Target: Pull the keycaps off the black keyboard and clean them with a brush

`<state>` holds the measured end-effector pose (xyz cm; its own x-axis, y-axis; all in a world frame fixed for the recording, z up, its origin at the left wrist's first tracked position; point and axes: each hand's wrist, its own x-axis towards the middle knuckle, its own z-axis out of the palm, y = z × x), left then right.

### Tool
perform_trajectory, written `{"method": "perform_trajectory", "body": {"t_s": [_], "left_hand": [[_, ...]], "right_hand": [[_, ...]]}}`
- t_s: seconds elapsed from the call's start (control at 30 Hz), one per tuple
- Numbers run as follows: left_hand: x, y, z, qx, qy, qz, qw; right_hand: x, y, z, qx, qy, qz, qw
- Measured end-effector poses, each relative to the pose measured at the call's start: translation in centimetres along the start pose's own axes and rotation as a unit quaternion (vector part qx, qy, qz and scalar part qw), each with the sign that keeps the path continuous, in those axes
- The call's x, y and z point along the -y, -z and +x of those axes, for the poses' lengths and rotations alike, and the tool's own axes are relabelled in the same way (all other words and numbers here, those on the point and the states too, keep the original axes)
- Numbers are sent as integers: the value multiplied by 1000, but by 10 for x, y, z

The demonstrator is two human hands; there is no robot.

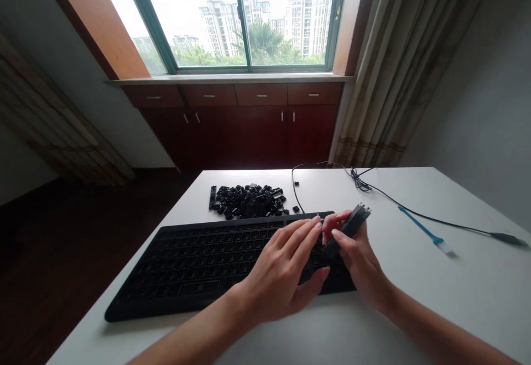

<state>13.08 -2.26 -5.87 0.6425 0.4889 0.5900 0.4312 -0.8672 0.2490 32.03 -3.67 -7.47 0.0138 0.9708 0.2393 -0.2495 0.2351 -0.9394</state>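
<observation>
A black keyboard (pixel 207 262) without its keycaps lies on the white table, its rows of key sockets exposed. In my right hand (pixel 365 262), above the keyboard's right end, is a dark grey oblong tool (pixel 347 230) with small pale prongs at its upper end; its exact kind is unclear. It tilts up to the right between thumb and fingers. My left hand (pixel 286 268) hovers over the right part of the keyboard, fingers stretched out and thumb apart, the fingertips close to the tool. Behind the keyboard is a pile of black keycaps (pixel 249 202).
On the table's right side lies a small blue-handled brush (pixel 421 225) with a whitish end. A black cable (pixel 398 204) runs from behind the keyboard, past a coiled bundle, to a plug (pixel 508 238). Two loose keycaps lie near the cable. Red cabinets (pixel 240 133) stand beyond the table.
</observation>
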Motion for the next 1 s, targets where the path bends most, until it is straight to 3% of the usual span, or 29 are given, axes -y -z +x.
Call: {"method": "perform_trajectory", "body": {"t_s": [0.27,0.43,0.57,0.67,0.87,1.0], "left_hand": [[-6,1,1,5,-28,-38,999],[-10,-1,3,-56,71,-148,985],[-12,-2,7,-108,158,-254,948],[-14,-2,11,-106,203,-342,911],[-17,-4,13,-86,304,-488,814],[-15,-6,12,-91,314,-545,773]], "right_hand": [[-1,5,-8,78,60,-157,983],[1,4,-6,111,70,-184,974],[0,3,-3,120,76,-163,976],[0,6,-1,112,78,-202,970],[4,16,6,100,244,-364,893],[8,15,10,92,281,-394,870]]}}
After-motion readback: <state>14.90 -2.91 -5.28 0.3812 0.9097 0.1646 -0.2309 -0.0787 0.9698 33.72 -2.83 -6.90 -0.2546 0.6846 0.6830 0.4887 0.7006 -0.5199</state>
